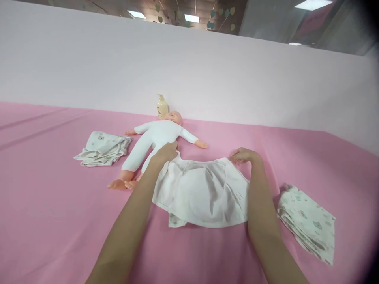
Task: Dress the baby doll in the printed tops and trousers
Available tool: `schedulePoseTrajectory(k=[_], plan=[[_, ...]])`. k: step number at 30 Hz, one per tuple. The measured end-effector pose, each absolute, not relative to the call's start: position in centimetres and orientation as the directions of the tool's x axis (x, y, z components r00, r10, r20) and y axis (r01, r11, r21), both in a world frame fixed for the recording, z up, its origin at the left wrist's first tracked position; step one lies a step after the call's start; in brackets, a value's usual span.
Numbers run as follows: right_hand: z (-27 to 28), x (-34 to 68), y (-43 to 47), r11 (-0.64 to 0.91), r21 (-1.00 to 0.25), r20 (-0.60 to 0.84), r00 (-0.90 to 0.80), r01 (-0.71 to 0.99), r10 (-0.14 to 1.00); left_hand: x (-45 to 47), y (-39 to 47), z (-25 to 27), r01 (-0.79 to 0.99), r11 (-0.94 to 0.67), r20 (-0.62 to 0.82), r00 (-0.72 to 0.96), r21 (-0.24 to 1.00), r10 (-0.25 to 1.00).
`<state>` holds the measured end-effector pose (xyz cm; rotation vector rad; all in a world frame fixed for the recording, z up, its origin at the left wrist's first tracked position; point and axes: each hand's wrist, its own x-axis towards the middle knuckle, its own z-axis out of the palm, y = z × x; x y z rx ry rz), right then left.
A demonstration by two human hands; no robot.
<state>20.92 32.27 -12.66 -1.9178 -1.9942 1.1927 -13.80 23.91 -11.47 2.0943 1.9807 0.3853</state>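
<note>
Between my two hands hangs a small white baby garment (pixel 207 193), its plain side facing me and a bit of printed cloth showing at its lower left. My left hand (pixel 167 152) is closed on its upper left corner, close to the doll's legs. At the upper right corner, my right hand (pixel 241 155) pinches the edge with bent fingers. A baby doll (pixel 161 134) with a white cloth body lies on its back just beyond my left hand, arms spread. My left forearm partly covers its feet.
A pump bottle (pixel 162 106) stands by the doll's head, near the white wall (pixel 189 71). Folded printed cloths (pixel 102 149) lie left of the doll. Another folded printed stack (pixel 308 221) lies at the right on the pink sheet (pixel 59 221).
</note>
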Motion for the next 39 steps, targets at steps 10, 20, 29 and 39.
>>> schedulePoseTrajectory(k=[10, 20, 29, 39], plan=[[-11.5, 17.8, 31.9, 0.079, -0.577, -0.402, -0.367, 0.813, 0.839, -14.2, 22.1, -7.4, 0.912, -0.088, 0.065, 0.068, 0.400, 0.996], [-2.7, 20.3, 25.6, 0.504, -0.673, 0.622, 0.046, 0.541, 0.782, -14.8, 17.2, -2.0, 0.740, -0.327, 0.765, -0.377, 0.588, 0.522], [-1.3, 21.1, 23.1, 0.501, -0.842, 0.535, 0.178, 0.201, 0.826, -15.7, 14.9, -0.5, 0.659, -0.285, 0.672, -0.459, 0.696, 0.581], [-1.6, 23.6, 22.5, 0.409, -0.852, 0.488, 0.214, 0.326, 0.846, -15.6, 12.9, 0.3, 0.348, -0.448, 0.515, -0.127, 0.823, 0.848]])
